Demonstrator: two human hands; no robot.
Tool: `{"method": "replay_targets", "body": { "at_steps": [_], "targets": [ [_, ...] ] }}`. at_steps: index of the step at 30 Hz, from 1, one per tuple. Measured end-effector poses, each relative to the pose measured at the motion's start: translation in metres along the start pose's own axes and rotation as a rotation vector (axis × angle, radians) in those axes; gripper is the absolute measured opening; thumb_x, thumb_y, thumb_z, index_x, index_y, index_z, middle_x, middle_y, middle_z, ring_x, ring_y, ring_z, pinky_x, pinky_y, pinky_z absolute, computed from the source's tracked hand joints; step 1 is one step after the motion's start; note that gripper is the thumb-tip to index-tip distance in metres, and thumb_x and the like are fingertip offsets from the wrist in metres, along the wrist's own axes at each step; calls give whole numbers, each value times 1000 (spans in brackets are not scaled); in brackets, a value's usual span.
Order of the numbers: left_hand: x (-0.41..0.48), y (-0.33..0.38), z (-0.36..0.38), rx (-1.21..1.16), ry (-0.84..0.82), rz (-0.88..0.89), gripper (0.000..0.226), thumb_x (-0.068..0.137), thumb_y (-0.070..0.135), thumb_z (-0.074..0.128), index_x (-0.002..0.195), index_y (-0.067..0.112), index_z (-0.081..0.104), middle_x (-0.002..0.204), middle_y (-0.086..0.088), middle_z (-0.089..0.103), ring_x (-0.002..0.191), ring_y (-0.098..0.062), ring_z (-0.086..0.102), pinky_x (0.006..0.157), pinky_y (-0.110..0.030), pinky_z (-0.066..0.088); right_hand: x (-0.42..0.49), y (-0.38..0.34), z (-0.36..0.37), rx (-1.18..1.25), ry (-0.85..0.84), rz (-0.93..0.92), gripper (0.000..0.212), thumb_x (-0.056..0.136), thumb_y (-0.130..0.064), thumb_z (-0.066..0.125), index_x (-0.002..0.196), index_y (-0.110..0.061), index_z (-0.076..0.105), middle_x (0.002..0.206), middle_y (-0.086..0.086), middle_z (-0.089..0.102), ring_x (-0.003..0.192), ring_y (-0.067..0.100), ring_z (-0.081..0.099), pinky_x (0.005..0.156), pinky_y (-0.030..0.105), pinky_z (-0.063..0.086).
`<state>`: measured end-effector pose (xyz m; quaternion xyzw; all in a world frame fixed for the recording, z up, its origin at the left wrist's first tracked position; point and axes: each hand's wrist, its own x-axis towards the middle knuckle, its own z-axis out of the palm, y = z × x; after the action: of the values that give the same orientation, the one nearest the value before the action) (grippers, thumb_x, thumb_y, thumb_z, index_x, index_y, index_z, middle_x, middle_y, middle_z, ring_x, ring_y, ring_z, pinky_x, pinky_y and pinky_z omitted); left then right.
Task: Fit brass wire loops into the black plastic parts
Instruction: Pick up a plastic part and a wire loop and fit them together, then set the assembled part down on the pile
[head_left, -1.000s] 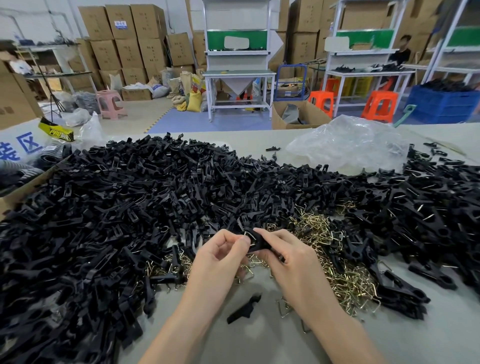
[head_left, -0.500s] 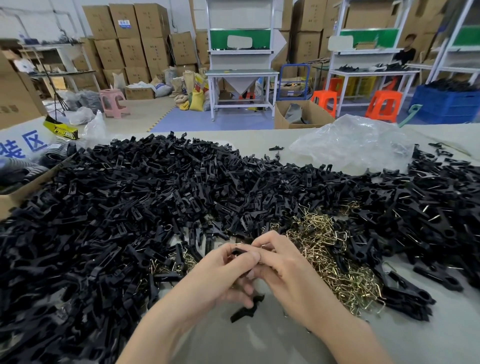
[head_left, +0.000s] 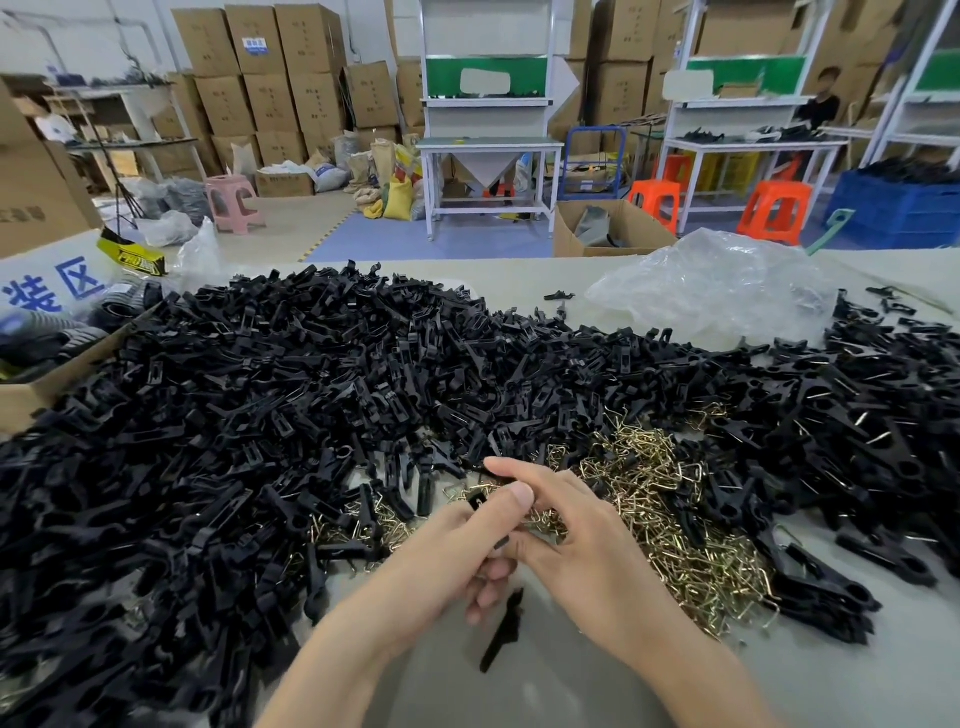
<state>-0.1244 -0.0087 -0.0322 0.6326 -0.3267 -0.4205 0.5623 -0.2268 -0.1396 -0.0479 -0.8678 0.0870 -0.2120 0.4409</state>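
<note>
A big heap of black plastic parts (head_left: 270, 426) covers the table from the left to the far right. A smaller pile of brass wire loops (head_left: 660, 509) lies right of centre. My left hand (head_left: 457, 551) pinches one black plastic part (head_left: 477, 500) between thumb and fingers. My right hand (head_left: 576, 540) meets it from the right, its fingers curled onto the same part; whether a loop sits between them is hidden. One single black part (head_left: 501, 631) lies on the bare table just below both hands.
A crumpled clear plastic bag (head_left: 717, 286) sits at the back right of the table (head_left: 571, 691). A cardboard box (head_left: 31, 395) stands at the left edge. Benches, orange stools, stacked cartons and a person lie beyond the table.
Both hands have drawn together and come nearer to me with the black part. The left thumb now covers most of the part.
</note>
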Motion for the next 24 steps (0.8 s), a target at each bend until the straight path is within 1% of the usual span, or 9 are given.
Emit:
{"method": "replay_targets", "body": {
  "at_steps": [2,4,5,9,14,17,19,23,24],
  "targets": [
    [2,-1,2,46,66,23,56,80,70,54,52,22,50,56,2,38,48,-15,37,45,-24,32,0,1,0,5,5,-6,69,90,-20,74,128,-71,46,113,-17,61,107,-5,62,93,15,48],
    [3,-3,3,76,106,36,58,80,70,55,52,21,43,53,0,34,46,-17,33,45,-24,31,0,3,0,4,-2,-7,69,90,-23,74,133,-68,44,115,-17,64,114,1,60,100,27,49],
    [4,-5,3,87,116,48,60,81,70,55,54,19,41,52,-2,32,46,-18,31,45,-24,31,1,4,0,9,-3,-9,68,89,-25,75,133,-68,45,115,-18,65,116,2,59,101,30,49],
    [4,-8,2,57,139,55,63,81,70,57,64,11,43,55,-4,30,47,-20,29,47,-25,33,2,5,-1,22,-7,-14,63,85,-43,74,134,-68,44,116,-18,67,116,2,59,103,30,47],
    [5,-11,0,92,135,30,63,81,74,55,60,16,45,48,-1,35,45,-20,32,52,-26,38,2,5,-1,56,-23,0,62,80,-53,71,134,-68,44,117,-18,68,112,5,60,101,30,49],
    [5,-10,0,118,119,36,65,82,76,53,52,20,41,47,-3,35,44,-20,33,52,-25,40,2,6,-2,65,-30,-12,64,84,-43,76,135,-65,45,117,-19,68,111,2,59,100,26,47],
    [6,-10,0,120,133,29,65,82,75,53,50,21,40,45,-2,35,43,-21,35,53,-26,41,2,7,-3,64,-44,-8,66,86,-35,78,136,-63,46,117,-18,67,111,2,58,99,28,48],
    [8,-14,1,67,169,9,72,77,78,58,65,8,48,45,0,35,46,-22,36,61,-35,39,4,9,-4,70,-66,14,65,85,-39,78,136,-63,46,117,-18,67,109,7,58,101,34,48],
    [8,-16,1,66,174,8,73,76,80,59,65,8,47,46,0,36,46,-22,36,62,-36,38,4,9,-4,70,-76,2,61,85,-39,78,135,-61,49,118,-19,67,110,8,58,102,34,47]
  ]
}}
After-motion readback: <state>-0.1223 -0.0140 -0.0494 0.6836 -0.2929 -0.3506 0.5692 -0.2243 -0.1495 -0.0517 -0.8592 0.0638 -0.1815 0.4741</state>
